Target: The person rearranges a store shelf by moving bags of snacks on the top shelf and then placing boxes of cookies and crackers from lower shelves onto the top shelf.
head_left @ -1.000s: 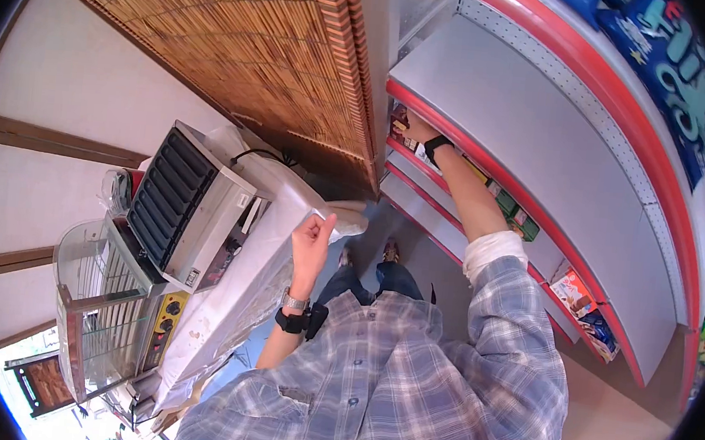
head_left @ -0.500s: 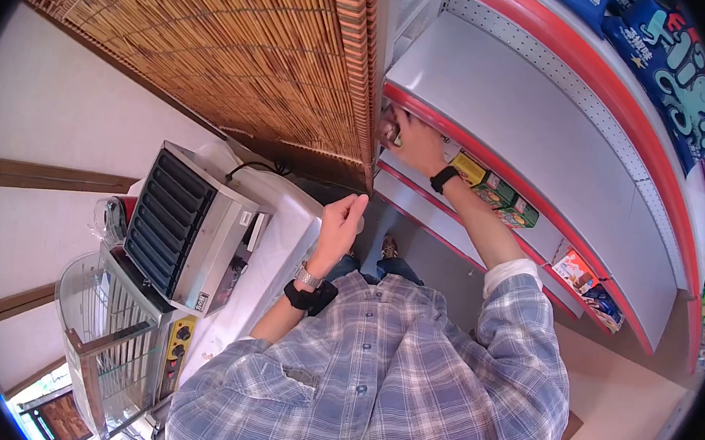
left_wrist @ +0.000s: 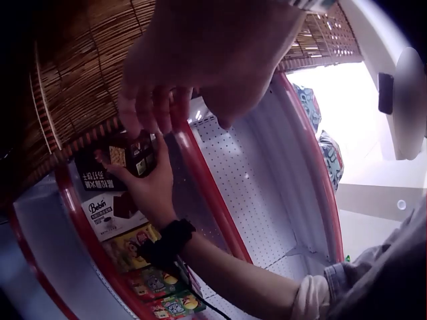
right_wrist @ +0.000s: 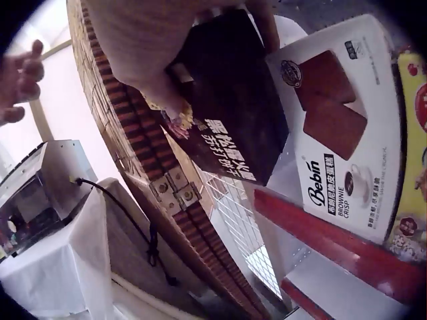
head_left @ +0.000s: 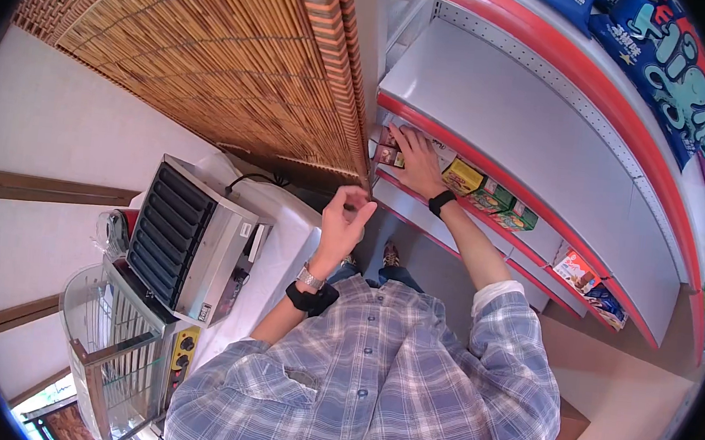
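Observation:
My right hand is at the far-left end of a red-edged shelf and grips a dark brown snack box with white lettering. In the right wrist view the thumb lies on its front and the fingers reach round the far side. Beside it stands a white Bebin brownie crisp box, which also shows in the left wrist view. My left hand hangs in the air in front of my body, fingers loosely curled, holding nothing.
A yellow box and green boxes continue the row. A woven bamboo screen borders the shelf's left end. At left, a grill machine stands on a covered table beside a glass display case. Blue snack bags sit higher up.
My right hand has drawn back from deeper in the shelf's left end, and the dark box now stands near the shelf edge. The left hand has risen slightly and its fingers have loosened.

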Motion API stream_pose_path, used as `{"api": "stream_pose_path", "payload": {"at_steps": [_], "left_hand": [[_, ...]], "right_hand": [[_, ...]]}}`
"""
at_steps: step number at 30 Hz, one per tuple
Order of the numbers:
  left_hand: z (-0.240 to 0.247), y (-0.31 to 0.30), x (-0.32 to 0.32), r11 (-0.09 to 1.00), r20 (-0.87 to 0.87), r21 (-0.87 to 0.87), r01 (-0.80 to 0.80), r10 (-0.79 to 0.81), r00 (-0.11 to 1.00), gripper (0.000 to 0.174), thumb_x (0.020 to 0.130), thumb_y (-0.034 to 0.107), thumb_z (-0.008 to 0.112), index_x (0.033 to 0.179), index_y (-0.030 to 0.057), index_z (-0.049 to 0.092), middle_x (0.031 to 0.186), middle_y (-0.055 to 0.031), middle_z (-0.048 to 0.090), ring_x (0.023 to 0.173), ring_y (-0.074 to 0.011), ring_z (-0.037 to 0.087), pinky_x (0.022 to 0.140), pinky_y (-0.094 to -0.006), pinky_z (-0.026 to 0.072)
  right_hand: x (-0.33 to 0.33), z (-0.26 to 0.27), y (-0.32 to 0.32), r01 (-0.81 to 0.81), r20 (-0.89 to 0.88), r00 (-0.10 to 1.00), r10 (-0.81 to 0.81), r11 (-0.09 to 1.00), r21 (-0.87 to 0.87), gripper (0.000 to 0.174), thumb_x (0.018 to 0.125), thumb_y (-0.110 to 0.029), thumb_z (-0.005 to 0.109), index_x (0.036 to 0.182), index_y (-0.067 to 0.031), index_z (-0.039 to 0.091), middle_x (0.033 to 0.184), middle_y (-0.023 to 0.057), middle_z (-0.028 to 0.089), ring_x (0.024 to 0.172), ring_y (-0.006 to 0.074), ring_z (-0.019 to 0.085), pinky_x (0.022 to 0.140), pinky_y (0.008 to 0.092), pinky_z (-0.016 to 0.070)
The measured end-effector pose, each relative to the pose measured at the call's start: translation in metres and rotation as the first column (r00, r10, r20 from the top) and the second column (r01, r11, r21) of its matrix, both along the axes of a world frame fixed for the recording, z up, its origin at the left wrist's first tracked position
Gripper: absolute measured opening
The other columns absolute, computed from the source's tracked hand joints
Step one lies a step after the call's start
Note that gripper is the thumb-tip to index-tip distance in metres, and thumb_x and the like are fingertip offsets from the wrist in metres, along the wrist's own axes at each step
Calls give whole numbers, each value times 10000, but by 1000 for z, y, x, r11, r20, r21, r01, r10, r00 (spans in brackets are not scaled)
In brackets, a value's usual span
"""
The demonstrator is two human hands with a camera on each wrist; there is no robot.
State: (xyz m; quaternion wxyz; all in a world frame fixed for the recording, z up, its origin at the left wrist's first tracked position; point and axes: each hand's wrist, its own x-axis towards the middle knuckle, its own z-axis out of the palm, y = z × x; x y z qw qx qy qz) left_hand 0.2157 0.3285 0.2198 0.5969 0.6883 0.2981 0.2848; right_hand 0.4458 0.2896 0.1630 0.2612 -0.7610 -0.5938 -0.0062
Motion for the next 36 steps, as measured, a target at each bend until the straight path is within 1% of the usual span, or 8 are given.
{"api": "stream_pose_path", "payload": {"at_steps": [2,5,11,18,22,25,31,36], "left_hand": [[6,8,3,995,-40,78,58,-55,998,331,918,155,708,1192,20,579,1113,-49,639,987,-126,605,763,-251,500],[7,15,11,993,8,114,17,-19,1000,478,865,197,758,1268,18,573,1191,-118,636,1090,-194,628,788,-292,551],[4,15,15,987,6,160,5,-6,1000,521,869,190,757,1315,20,550,1280,-133,611,1196,-226,594,867,-342,550],[-7,15,9,995,0,93,-20,20,1000,499,887,200,744,1303,5,550,1280,-142,606,1204,-235,589,845,-330,558],[-14,24,6,998,-50,25,-51,52,997,455,921,194,705,1288,-23,546,1259,-155,615,1179,-235,604,815,-321,565],[-19,22,2,998,-13,-32,-51,50,999,446,927,190,699,1288,-21,546,1243,-150,625,1164,-223,613,796,-308,565],[-28,16,-10,991,50,-78,-110,114,992,412,931,176,695,1280,4,561,1194,-137,650,1093,-187,637,746,-269,553],[-38,22,-41,990,-31,-116,-83,80,996,389,939,214,685,1269,34,586,1173,-99,669,1050,-164,652,680,-258,518]], "right_hand": [[3,0,-4,-84,7,996,84,996,6,1017,676,-207,827,1540,-124,294,1371,147,473,1283,346,452,1072,469,400],[6,2,-12,-157,82,984,159,987,-33,1022,671,-197,831,1540,-127,297,1359,135,477,1285,338,447,1071,459,407],[-4,22,-46,-140,45,990,137,986,93,1023,618,-155,841,1512,-117,346,1344,145,471,1288,354,437,1064,462,410],[-35,116,-95,-161,18,987,162,948,273,944,577,-122,865,1432,-85,466,1309,176,504,1186,402,515,999,479,450],[-32,187,-105,4,-185,977,105,861,509,834,611,-120,892,1368,-50,549,1265,204,547,1096,358,598,913,421,508],[-6,223,-86,32,-48,999,-4,797,603,770,668,-178,890,1360,-54,577,1262,206,549,1095,340,608,914,394,515],[58,204,-10,123,-116,991,-70,826,551,722,695,-267,876,1352,-136,607,1245,186,570,1135,329,576,939,410,504],[84,184,39,-31,130,991,-28,901,433,693,728,-378,830,1344,-147,612,1251,178,565,1164,381,546,998,455,465]]}}
